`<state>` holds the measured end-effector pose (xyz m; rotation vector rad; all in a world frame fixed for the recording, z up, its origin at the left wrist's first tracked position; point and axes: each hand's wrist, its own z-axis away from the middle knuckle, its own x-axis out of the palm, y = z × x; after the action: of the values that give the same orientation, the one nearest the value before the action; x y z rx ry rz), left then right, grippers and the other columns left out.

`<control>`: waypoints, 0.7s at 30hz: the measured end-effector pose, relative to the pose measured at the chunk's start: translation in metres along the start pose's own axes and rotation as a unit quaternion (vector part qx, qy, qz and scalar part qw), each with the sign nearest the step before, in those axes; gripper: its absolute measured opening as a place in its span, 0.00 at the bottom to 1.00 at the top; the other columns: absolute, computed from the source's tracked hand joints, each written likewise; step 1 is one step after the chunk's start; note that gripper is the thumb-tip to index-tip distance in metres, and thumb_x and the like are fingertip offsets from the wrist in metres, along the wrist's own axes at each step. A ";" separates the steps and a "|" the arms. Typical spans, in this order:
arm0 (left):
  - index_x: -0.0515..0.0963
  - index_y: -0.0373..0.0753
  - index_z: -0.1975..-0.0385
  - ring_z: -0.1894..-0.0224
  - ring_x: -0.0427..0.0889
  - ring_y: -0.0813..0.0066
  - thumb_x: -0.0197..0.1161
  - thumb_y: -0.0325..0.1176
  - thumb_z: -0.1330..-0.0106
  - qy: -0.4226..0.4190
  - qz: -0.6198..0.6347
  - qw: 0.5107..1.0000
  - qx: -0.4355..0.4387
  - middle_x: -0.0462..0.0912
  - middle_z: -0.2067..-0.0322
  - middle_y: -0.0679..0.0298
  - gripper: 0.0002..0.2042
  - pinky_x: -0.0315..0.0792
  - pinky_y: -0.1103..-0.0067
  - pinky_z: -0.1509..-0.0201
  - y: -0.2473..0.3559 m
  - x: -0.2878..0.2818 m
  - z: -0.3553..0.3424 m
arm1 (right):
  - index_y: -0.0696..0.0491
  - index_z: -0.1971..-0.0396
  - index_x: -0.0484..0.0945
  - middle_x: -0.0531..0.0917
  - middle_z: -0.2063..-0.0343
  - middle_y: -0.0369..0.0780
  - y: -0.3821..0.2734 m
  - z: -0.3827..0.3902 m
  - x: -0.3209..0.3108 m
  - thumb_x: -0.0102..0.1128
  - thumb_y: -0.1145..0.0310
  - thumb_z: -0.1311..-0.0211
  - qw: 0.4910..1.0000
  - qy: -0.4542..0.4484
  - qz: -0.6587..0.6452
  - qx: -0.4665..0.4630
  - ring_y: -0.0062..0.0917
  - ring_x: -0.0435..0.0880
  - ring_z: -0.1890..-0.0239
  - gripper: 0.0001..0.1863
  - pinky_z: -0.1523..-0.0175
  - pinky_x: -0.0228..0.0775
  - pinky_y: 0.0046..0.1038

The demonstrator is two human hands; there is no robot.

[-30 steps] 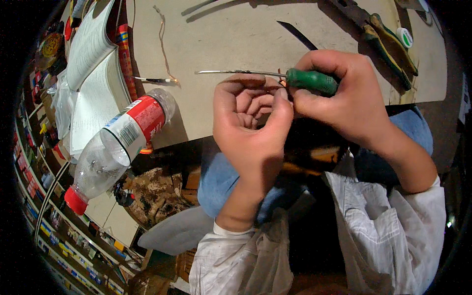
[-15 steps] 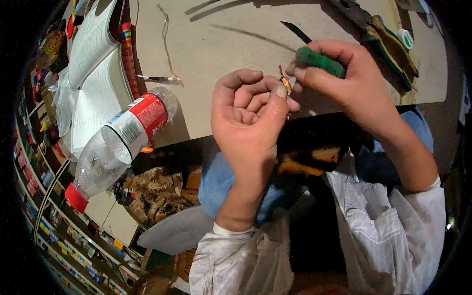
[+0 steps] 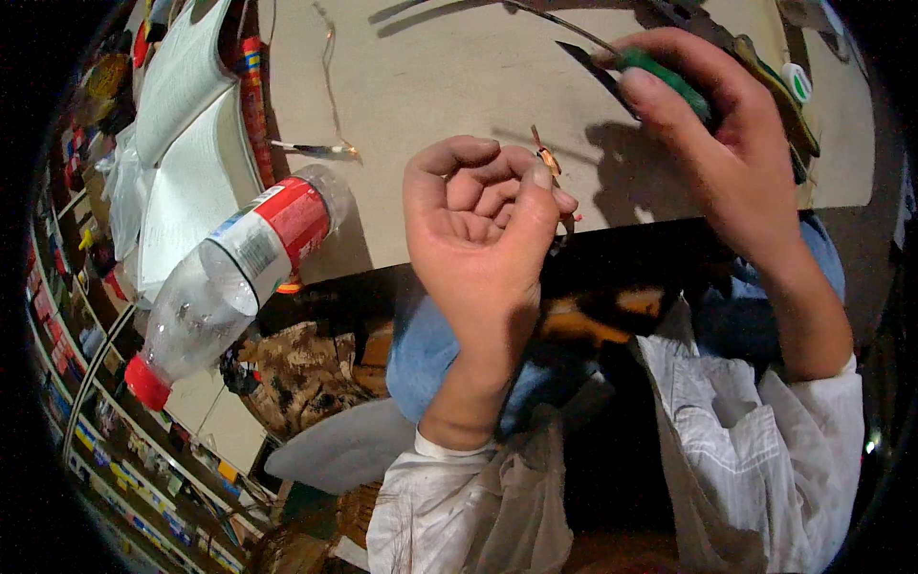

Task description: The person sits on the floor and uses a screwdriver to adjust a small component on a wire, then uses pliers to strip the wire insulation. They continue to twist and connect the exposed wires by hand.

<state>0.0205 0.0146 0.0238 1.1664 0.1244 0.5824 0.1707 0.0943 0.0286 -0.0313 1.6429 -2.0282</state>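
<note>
Over a pale, flat tabletop (image 3: 430, 91), a person's left hand (image 3: 483, 225) pinches a small, bright copper-coloured metal piece (image 3: 548, 160) at the thumb tip, other fingers curled, while the right hand (image 3: 734, 143) grips a green-handled screwdriver with a thin metal shaft (image 3: 662, 78), well apart from it. The work appears to be at a holding step; renewed contact would call for a steady pinch and a lined-up shaft. The thumb hides the piece's lower end; the upper edge cuts off the screwdriver's tip.
</note>
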 end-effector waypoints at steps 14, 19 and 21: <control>0.57 0.35 0.56 0.68 0.80 0.70 0.56 0.16 0.46 0.048 -0.059 0.987 0.139 0.74 0.69 0.54 0.20 0.75 0.82 0.63 -0.009 -0.001 0.004 | 0.56 0.52 0.71 0.76 0.57 0.42 0.015 -0.006 -0.005 0.57 0.80 0.49 0.934 0.035 0.295 -0.198 0.33 0.76 0.54 0.21 0.48 0.66 0.27; 0.57 0.35 0.57 0.66 0.80 0.69 0.55 0.15 0.46 0.031 -0.072 0.989 0.124 0.74 0.68 0.54 0.19 0.76 0.81 0.63 -0.013 0.001 0.006 | 0.50 0.64 0.78 0.75 0.60 0.40 0.009 -0.011 -0.003 0.63 0.79 0.58 0.842 0.146 0.434 -0.287 0.32 0.75 0.61 0.16 0.57 0.68 0.29; 0.57 0.35 0.57 0.65 0.80 0.69 0.55 0.15 0.45 0.026 -0.066 0.990 0.118 0.74 0.68 0.54 0.19 0.76 0.82 0.64 -0.014 0.002 0.007 | 0.50 0.67 0.78 0.76 0.64 0.38 0.009 -0.010 -0.005 0.64 0.78 0.59 0.833 0.113 0.454 -0.295 0.32 0.74 0.64 0.14 0.59 0.67 0.30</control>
<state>0.0304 0.0066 0.0143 1.3616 0.3206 0.4904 0.1752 0.1044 0.0195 0.6655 1.8523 -0.7969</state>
